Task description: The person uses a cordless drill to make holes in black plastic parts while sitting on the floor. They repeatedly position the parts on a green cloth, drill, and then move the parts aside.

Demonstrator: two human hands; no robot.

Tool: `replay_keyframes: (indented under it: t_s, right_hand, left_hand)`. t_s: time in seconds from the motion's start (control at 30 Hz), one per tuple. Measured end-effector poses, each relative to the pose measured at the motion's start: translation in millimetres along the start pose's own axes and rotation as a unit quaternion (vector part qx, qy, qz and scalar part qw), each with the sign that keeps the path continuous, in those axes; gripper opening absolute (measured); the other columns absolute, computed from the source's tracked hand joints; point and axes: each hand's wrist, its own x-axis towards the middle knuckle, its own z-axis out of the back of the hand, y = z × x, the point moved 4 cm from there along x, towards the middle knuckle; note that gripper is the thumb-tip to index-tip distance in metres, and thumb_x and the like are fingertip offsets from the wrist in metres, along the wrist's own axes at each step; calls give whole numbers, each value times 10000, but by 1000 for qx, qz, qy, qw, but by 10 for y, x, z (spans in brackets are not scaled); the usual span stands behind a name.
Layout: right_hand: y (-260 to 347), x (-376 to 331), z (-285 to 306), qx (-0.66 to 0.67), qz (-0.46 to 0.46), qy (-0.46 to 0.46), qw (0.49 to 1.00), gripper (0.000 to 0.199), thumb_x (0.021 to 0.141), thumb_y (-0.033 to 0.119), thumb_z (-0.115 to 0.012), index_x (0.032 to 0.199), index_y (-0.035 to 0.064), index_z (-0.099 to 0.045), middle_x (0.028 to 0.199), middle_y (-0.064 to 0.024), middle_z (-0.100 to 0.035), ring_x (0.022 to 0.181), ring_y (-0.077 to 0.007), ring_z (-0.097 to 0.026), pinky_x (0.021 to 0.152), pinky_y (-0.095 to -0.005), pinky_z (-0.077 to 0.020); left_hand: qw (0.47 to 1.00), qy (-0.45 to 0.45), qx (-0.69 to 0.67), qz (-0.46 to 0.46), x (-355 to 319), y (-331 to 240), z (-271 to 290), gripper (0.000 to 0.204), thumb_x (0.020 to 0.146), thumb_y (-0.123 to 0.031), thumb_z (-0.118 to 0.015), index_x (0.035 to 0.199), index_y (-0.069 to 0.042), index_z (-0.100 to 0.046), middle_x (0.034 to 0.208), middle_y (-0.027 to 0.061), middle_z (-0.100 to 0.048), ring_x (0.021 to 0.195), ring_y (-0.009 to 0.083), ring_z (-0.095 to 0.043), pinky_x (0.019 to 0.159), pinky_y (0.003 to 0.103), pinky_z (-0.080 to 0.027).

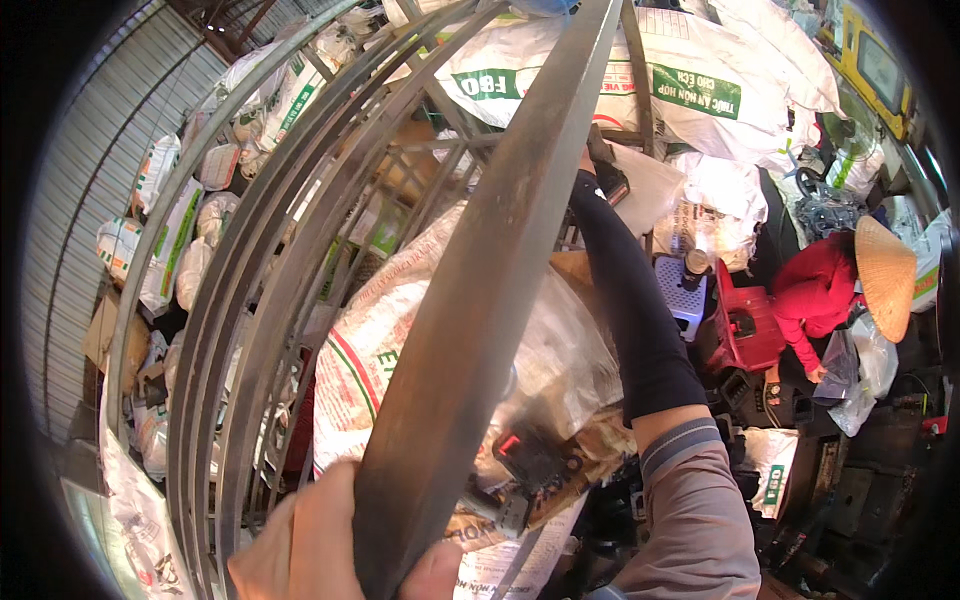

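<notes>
1. Left hand [310, 540]: closed around the lower end of a long flat metal bar [480, 270], thumb on the near face, fingers wrapped behind.
2. Right hand: reaches up along the bar in a dark sleeve [630, 300]. The hand itself is hidden behind the bar near the top, so its grip cannot be told; it probably rests on or near the bar's upper part.
3. Location: the bar runs from the left hand upward and away to the top of the view. Just left of it stands a metal frame [250, 270] of curved strips.
4. Handling: the bar looks like steel, so judge it stiff, heavy for its width, and top-heavy when held at one end. Edges may be sharp; the surface looks dull, not slippery.
5. Hold points: one hand low, one high, well apart, to control swing.
6. Surroundings: white sacks [420, 330] lie beyond the left hand; a person in red [815, 290] with a cone hat crouches well to the right.
</notes>
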Motion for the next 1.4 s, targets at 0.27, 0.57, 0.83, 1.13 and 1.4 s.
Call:
replay_keyframes:
  t_s: [0.27,0.57,0.83,1.13,1.4]
  right_hand:
    - [-92,300,-733,137,-302,-73,940,561,862,348,-618,1303,24,-496,1046,-187,-663,966,-332,-644,859,-387,-509]
    - [-218,415,-1284,-52,-130,-9,990,488,858,367,-575,1188,10,-543,1018,-200,-675,980,-298,-661,926,-393,-467]
    - [-322,338,-234,-82,9,-33,996,197,787,211,-600,887,48,-646,833,-168,-680,827,-265,-682,772,-372,-506]
    - [-479,-309,1440,143,-165,166,962,438,861,453,-634,1017,45,-656,947,-205,-695,956,-340,-673,803,-447,-511]
    - [-682,-2127,2707,448,-191,91,869,509,867,414,-685,1195,29,-627,990,-156,-710,875,-220,-670,799,-350,-496]
  left_hand:
    - [995,-51,-27,83,46,42,-94,500,851,-16,-653,1321,35,-489,1330,266,-510,1131,375,-575,965,387,-489]
    - [993,-19,-26,113,110,126,-93,457,863,-9,-638,1297,34,-502,1323,265,-513,1104,348,-593,936,360,-506]
    - [992,-14,-24,120,9,140,-125,419,873,-2,-624,1276,34,-513,1316,264,-516,1079,323,-609,911,336,-522]
    - [948,-102,176,-245,128,-66,-179,328,925,-42,-595,1240,28,-536,1324,255,-513,1014,216,-653,806,243,-562]
    - [996,-7,94,11,-124,-48,-32,534,923,-283,-626,1333,27,-481,1243,230,-533,1156,280,-542,1015,390,-395]
